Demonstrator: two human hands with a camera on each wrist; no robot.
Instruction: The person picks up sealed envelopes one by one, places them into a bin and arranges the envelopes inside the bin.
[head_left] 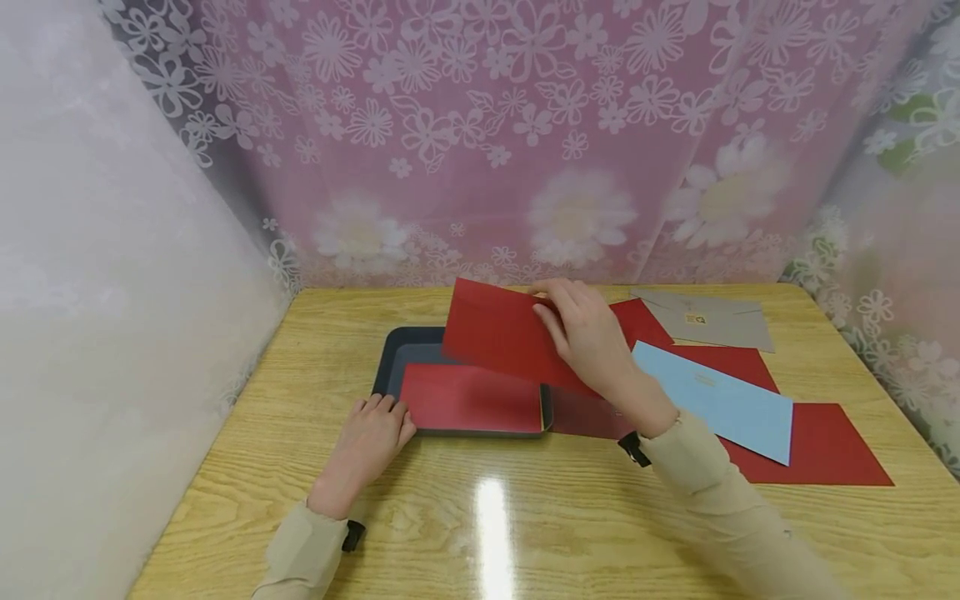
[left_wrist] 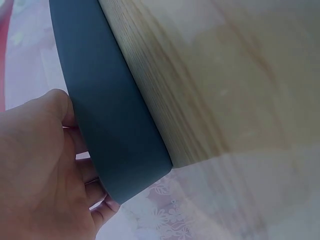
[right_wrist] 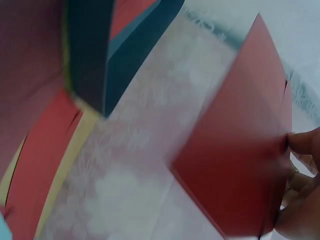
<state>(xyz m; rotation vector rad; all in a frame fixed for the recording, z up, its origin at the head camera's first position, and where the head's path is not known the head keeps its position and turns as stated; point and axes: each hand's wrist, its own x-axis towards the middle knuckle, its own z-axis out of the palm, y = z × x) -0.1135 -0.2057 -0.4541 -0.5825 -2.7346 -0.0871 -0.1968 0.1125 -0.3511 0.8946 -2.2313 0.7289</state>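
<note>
A dark grey tray (head_left: 388, 360) lies on the table, with a red envelope (head_left: 472, 400) inside along its near side. My left hand (head_left: 371, 437) grips the tray's near left corner. In the left wrist view, the fingers of that hand (left_wrist: 40, 170) curl at the rim of the tray (left_wrist: 110, 110). Over the tray's right part, my right hand (head_left: 588, 337) pinches a second red envelope (head_left: 498, 329) by its edge, tilted and raised. The right wrist view has this envelope (right_wrist: 240, 140) partly blurred, with thumb and fingers on its edge.
To the right, a light blue envelope (head_left: 727, 400) overlaps red envelopes (head_left: 832, 446) on the wooden table (head_left: 585, 508). A grey envelope (head_left: 731, 321) with a small sticker lies at the back right. Another dark red piece (head_left: 585, 414) adjoins the tray's right side. Floral curtains stand behind.
</note>
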